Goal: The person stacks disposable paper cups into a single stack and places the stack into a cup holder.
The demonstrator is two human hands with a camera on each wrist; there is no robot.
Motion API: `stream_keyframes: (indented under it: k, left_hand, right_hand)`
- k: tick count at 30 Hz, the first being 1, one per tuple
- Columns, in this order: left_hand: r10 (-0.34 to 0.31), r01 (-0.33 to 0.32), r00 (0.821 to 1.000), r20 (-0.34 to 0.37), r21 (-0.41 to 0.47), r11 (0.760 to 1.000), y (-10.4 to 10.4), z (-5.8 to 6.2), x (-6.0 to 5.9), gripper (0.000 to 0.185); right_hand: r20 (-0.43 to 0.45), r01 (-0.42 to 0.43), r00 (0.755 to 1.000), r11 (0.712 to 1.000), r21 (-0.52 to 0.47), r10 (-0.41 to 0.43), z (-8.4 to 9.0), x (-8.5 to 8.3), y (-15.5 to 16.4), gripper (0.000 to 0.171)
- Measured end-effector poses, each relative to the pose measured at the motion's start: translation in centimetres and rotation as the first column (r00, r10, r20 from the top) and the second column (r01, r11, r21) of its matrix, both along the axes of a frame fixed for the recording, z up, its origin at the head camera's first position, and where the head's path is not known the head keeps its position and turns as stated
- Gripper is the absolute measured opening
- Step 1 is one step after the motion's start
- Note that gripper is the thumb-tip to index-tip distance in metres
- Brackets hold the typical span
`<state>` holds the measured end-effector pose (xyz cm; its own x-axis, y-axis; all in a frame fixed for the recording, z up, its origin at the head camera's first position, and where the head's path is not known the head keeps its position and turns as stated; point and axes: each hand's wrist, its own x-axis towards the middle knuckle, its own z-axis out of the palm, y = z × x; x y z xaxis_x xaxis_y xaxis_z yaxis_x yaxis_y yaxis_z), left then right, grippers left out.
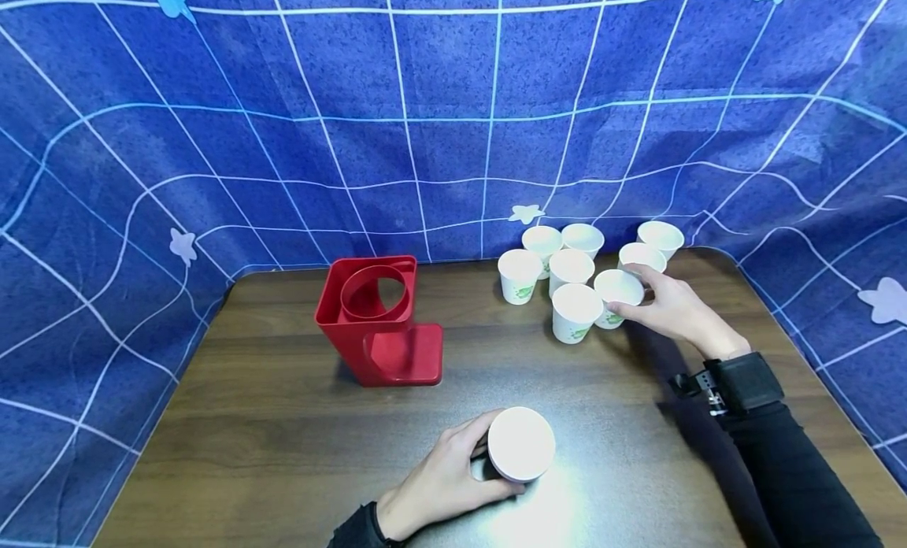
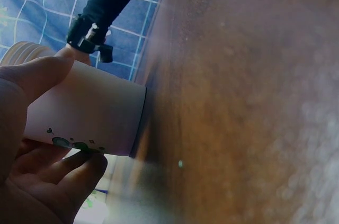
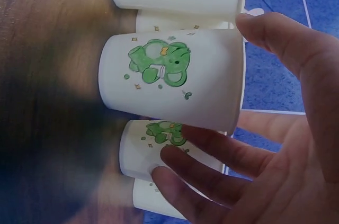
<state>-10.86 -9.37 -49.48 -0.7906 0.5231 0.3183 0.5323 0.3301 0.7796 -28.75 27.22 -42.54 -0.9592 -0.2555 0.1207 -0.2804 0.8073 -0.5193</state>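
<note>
My left hand (image 1: 489, 461) grips a white paper cup (image 1: 522, 442) that stands on the brown table (image 1: 283, 453) near its front edge. In the left wrist view the thumb and fingers (image 2: 69, 173) curl round that cup (image 2: 90, 110). My right hand (image 1: 629, 294) is at a cluster of several white paper cups (image 1: 570, 268) at the back right. Its thumb and fingers sit on either side of one cup (image 1: 615, 283). The right wrist view shows this cup (image 3: 169, 78) with a green print, the thumb at its rim and the fingers (image 3: 212, 155) along its other side.
A red plastic cup holder (image 1: 379, 320) with a round opening stands left of centre on the table. A blue cloth with white grid lines (image 1: 425, 123) hangs behind and around the table. A black band (image 1: 744, 381) is strapped on the right wrist.
</note>
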Motion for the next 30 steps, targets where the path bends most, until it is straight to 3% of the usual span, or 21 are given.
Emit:
stream_keyframes:
  k: [6, 16, 30]
  left_hand:
    - [0.006, -0.007, 0.998, 0.054, 0.018, 1.0, 0.1, 0.0, 0.1, 0.079]
    - [0.003, -0.003, 1.0, 0.028, 0.007, 1.0, 0.0, 0.0, 0.1, 0.077]
    - [-0.012, 0.01, 0.998, 0.067, 0.027, 1.0, 0.0, 0.0, 0.1, 0.077]
  right_hand:
    - [-0.019, -0.002, 1.0, 1.0, -0.008, 0.001, -0.3, 0.3, 0.1, 0.072]
    - [-0.009, 0.007, 1.0, 1.0, 0.026, -0.006, -0.3, 1.2, 0.4, 0.074]
    - [-0.21, 0.0, 0.978, 0.999, 0.033, 0.007, 1.7, 3.1, 0.8, 0.046]
